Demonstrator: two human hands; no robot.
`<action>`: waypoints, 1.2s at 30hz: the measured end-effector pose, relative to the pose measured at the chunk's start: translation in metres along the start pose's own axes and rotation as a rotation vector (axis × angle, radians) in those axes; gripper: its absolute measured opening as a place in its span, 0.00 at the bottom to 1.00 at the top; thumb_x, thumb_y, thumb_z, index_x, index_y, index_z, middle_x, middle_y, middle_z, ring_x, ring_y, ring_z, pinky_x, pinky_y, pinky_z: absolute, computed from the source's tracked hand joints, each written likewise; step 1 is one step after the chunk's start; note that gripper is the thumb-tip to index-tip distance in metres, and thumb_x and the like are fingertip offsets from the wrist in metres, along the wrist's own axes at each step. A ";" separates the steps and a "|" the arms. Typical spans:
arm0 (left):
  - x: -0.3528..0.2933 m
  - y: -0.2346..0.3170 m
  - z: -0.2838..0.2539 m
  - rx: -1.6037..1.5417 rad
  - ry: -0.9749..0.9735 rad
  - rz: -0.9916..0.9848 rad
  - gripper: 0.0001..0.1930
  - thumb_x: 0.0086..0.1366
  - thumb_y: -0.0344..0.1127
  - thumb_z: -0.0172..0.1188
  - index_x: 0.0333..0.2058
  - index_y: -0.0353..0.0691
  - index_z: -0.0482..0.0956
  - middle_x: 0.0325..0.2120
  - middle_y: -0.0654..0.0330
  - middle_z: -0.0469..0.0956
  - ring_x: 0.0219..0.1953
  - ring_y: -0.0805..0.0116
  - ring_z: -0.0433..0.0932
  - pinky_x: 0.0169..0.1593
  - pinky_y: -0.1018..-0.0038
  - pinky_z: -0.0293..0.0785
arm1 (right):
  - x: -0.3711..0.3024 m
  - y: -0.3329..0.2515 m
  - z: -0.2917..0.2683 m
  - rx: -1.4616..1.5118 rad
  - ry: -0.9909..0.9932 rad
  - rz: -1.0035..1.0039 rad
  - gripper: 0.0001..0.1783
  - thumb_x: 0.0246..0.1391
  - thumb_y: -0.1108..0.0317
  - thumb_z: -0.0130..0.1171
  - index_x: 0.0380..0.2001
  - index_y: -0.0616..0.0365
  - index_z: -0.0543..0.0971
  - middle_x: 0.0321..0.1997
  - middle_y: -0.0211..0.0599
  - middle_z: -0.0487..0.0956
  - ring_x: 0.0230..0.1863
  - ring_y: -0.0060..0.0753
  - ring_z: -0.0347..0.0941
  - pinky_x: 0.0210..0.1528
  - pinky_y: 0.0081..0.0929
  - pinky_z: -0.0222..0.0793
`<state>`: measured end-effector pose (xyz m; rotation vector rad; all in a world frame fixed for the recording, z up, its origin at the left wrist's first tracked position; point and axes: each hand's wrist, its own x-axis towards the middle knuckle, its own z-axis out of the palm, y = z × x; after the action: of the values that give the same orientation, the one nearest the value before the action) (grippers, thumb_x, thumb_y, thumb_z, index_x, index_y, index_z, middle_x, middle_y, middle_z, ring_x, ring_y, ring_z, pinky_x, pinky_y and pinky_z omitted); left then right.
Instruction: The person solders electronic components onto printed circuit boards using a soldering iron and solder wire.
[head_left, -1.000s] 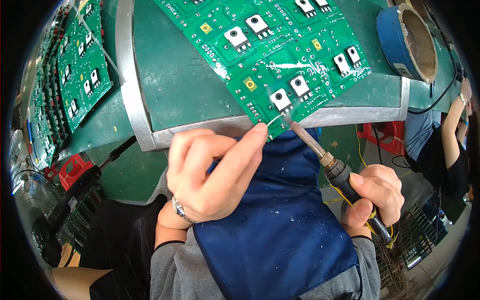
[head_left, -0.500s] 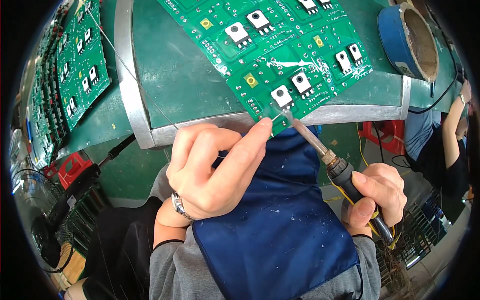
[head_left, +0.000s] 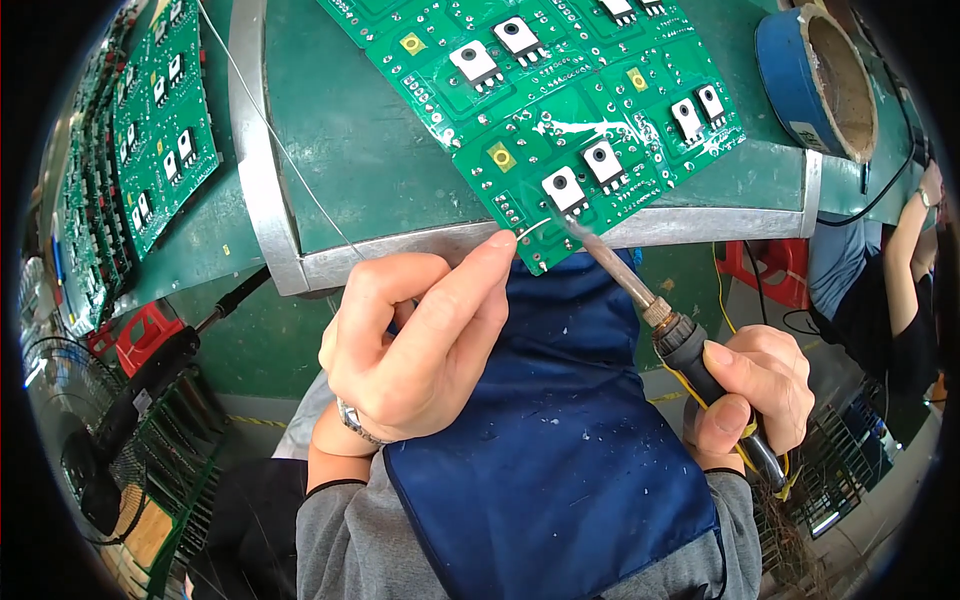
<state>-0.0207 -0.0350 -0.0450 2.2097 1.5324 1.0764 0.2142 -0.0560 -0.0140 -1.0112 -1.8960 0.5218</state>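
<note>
A green circuit board (head_left: 550,112) hangs over the table's near metal edge, with several black-and-white three-legged components on it. My right hand (head_left: 757,390) is wrapped round the black handle of a soldering iron (head_left: 684,348). The iron's tip rests at or very near the legs of the nearest component (head_left: 563,188), with faint haze there. Thin solder wire (head_left: 538,225) is pinched between the thumb and forefinger of my left hand (head_left: 420,340). Its short end points toward the iron's tip; whether they touch I cannot tell. The wire's long part runs up and left past the table's edge.
Stacked circuit boards (head_left: 165,140) stand on the left of the green table (head_left: 340,130). At the far right lies a blue-sided roll (head_left: 785,80). A metal rim (head_left: 690,228) borders the table. Another person's arm (head_left: 912,250) shows at the right.
My left hand has drawn back a little to the left, so more wire shows between its fingertips and the iron. The soldering iron has hardly moved.
</note>
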 end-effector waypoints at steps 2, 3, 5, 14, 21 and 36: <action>-0.001 0.000 0.001 -0.020 0.024 -0.012 0.19 0.38 0.22 0.70 0.33 0.44 0.84 0.23 0.69 0.64 0.15 0.82 0.60 0.17 0.83 0.59 | 0.000 0.000 0.000 -0.004 -0.005 0.003 0.11 0.51 0.70 0.56 0.32 0.69 0.76 0.11 0.27 0.68 0.09 0.23 0.64 0.11 0.19 0.57; -0.001 0.000 0.001 -0.023 0.017 -0.015 0.18 0.38 0.22 0.70 0.33 0.44 0.84 0.23 0.68 0.65 0.15 0.81 0.61 0.17 0.83 0.60 | 0.000 -0.001 0.000 -0.004 -0.006 0.004 0.11 0.51 0.70 0.56 0.32 0.69 0.76 0.11 0.27 0.68 0.09 0.23 0.64 0.11 0.19 0.57; -0.001 0.000 0.001 -0.025 0.009 -0.019 0.18 0.39 0.22 0.70 0.33 0.44 0.83 0.24 0.68 0.66 0.15 0.81 0.61 0.17 0.83 0.60 | -0.002 -0.002 -0.001 0.000 0.001 0.014 0.11 0.51 0.69 0.56 0.32 0.69 0.76 0.11 0.27 0.68 0.09 0.23 0.64 0.11 0.19 0.57; 0.000 -0.001 0.004 -0.065 0.014 0.032 0.20 0.37 0.21 0.69 0.34 0.43 0.83 0.24 0.68 0.66 0.16 0.81 0.62 0.17 0.83 0.59 | -0.004 -0.005 -0.005 -0.015 0.049 0.052 0.12 0.54 0.66 0.54 0.32 0.67 0.76 0.11 0.26 0.68 0.09 0.24 0.64 0.11 0.20 0.56; 0.002 0.010 -0.001 -0.011 -0.095 -0.026 0.16 0.41 0.20 0.70 0.32 0.42 0.83 0.24 0.66 0.66 0.22 0.78 0.66 0.23 0.83 0.61 | -0.001 -0.003 -0.002 -0.048 0.062 0.088 0.12 0.53 0.66 0.55 0.32 0.66 0.76 0.11 0.27 0.69 0.10 0.23 0.64 0.12 0.20 0.57; 0.005 0.003 -0.001 0.000 -0.041 0.126 0.23 0.36 0.19 0.68 0.36 0.41 0.83 0.24 0.67 0.65 0.19 0.80 0.65 0.18 0.83 0.61 | -0.002 -0.001 -0.005 -0.001 -0.013 0.074 0.11 0.52 0.68 0.55 0.34 0.67 0.76 0.12 0.27 0.69 0.10 0.24 0.65 0.13 0.20 0.58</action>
<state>-0.0180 -0.0320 -0.0406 2.3399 1.3927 1.0590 0.2182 -0.0581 -0.0119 -1.0841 -1.8759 0.5710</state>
